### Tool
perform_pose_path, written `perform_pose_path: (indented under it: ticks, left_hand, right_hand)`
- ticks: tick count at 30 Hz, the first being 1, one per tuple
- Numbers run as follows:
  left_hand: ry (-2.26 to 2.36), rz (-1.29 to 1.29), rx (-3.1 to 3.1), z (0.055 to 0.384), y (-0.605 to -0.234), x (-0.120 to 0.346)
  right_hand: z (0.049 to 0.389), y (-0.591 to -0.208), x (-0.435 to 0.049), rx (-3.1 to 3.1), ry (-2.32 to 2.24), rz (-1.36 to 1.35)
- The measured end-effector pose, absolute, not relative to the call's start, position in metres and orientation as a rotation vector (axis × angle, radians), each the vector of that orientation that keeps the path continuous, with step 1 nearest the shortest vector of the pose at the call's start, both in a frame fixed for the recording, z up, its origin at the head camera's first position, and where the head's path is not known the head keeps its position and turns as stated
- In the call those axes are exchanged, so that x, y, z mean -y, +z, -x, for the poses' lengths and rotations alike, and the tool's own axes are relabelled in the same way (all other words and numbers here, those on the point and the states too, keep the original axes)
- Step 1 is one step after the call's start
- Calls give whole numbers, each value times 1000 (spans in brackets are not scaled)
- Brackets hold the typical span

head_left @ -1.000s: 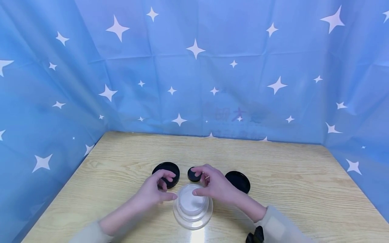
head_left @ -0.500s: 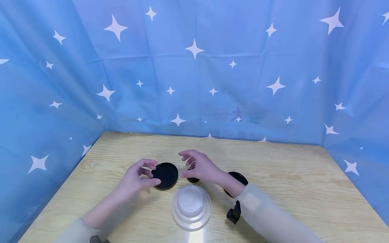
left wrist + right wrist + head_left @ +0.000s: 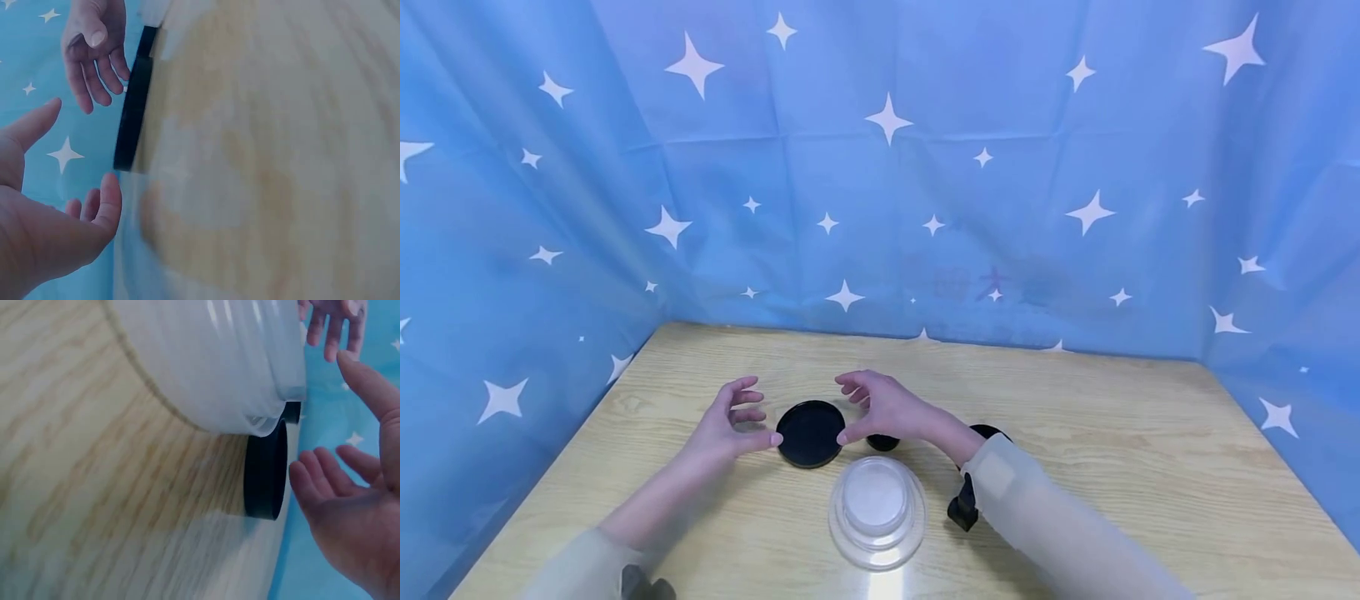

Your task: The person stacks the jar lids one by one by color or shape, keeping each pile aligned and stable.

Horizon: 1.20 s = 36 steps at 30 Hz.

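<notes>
My left hand (image 3: 724, 429) hovers at the left side of a large black round lid (image 3: 810, 433), its fingers apart and loosely bent, its thumb tip near the rim. Opposite, my right hand (image 3: 886, 407) is held over the table to the right of that lid, thumb near its edge. Neither hand grips anything. A small black lid (image 3: 882, 442) lies partly hidden beneath the right hand. Nearer to me stands a stack of round translucent plastic containers (image 3: 876, 500). In the left wrist view the large lid (image 3: 133, 119) shows edge-on between the two hands.
A third black lid (image 3: 989, 432) is mostly covered by my right forearm. The light wood table (image 3: 1112, 467) is bordered by a blue curtain (image 3: 880, 208) with white stars at the back and sides. Black wrist mounts (image 3: 964, 507) hang under the sleeves.
Both hands have moved away from the translucent containers, the left one leftward, the right one forward and left, so that they now flank the large black lid. The lids and containers stay in place.
</notes>
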<state>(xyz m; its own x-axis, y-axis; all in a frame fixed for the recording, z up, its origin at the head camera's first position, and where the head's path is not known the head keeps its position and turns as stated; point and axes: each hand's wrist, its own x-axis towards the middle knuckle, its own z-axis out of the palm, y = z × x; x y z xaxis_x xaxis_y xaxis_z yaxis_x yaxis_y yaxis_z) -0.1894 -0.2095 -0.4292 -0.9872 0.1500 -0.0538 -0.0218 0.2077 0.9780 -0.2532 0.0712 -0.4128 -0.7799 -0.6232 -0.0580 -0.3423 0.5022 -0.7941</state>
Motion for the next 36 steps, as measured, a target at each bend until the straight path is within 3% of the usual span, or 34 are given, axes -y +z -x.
perform_pose_path:
  ticks: [36]
  left_hand:
    - [1815,-171,-2326,197,-449,205]
  right_hand:
    - [267,-431,-74,-2361,-1039,899]
